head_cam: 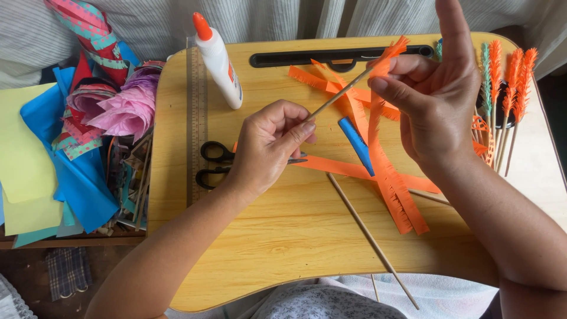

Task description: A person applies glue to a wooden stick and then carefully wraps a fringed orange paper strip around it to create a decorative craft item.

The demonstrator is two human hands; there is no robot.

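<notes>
Head view showed a thin wooden skewer (338, 94) held slantwise above the yellow lap desk (277, 236). The left hand (269, 147) pinched its lower end between thumb and fingertips. The right hand (434, 97) pressed a fringed orange paper strip (381, 153) against the skewer's upper end, index finger raised, the strip hanging down to the desk. Beneath lay more fringed orange strips (331, 82), a blue piece (356, 143) and a second skewer (372, 239). Black scissors (214, 163) sat just beside the left hand, a glue bottle (218, 59) near a wooden ruler (196, 118). Finished feathered sticks (508, 77) stood at the right; coloured paper scraps (77, 142) lay well apart at the left.
</notes>
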